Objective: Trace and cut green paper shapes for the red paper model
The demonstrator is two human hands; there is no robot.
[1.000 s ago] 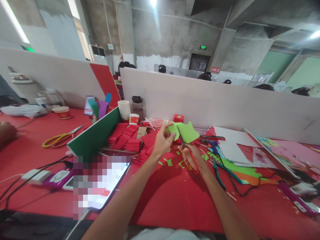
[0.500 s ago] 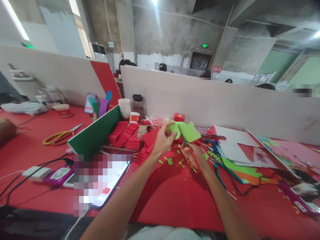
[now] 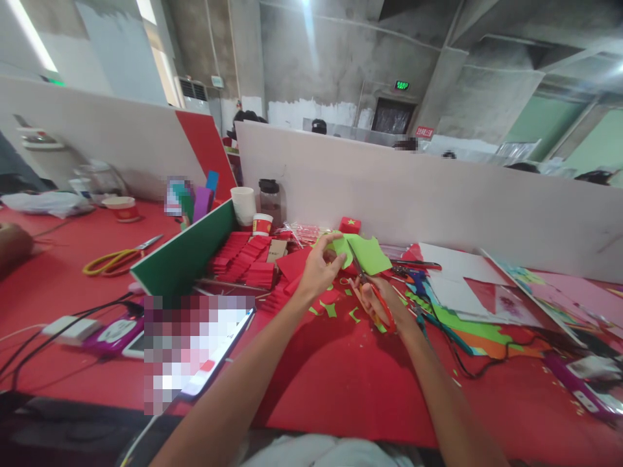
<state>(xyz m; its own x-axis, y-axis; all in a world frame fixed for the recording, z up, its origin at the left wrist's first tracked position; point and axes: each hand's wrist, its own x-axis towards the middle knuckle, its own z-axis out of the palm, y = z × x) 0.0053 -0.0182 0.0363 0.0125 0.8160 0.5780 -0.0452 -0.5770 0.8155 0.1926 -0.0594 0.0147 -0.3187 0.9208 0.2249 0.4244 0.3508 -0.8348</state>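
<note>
Between its fingers my left hand (image 3: 321, 267) pinches a sheet of light green paper (image 3: 370, 254) by its left part. My right hand (image 3: 372, 298) is wrapped round the orange handles of a pair of scissors (image 3: 388, 318). Their dark blades point up and left, lying against the green paper close to my left fingertips. Whether the blades are fully closed is hard to make out. Below the hands, small green paper scraps (image 3: 329, 309) lie scattered on the red tabletop (image 3: 341, 389).
Stacked red pieces (image 3: 246, 259) lie left of my hands, beside a green divider (image 3: 189, 246). A phone (image 3: 219, 350) rests nearer me. Rightward are teal-handled pliers (image 3: 448, 331), white sheets (image 3: 457, 295) and coloured paper. Yellow-handled scissors (image 3: 111, 261) lie far left.
My right hand and the scissors have shifted slightly to the right and turned a little. The left hand keeps its hold on the green paper. The whole view has moved slightly.
</note>
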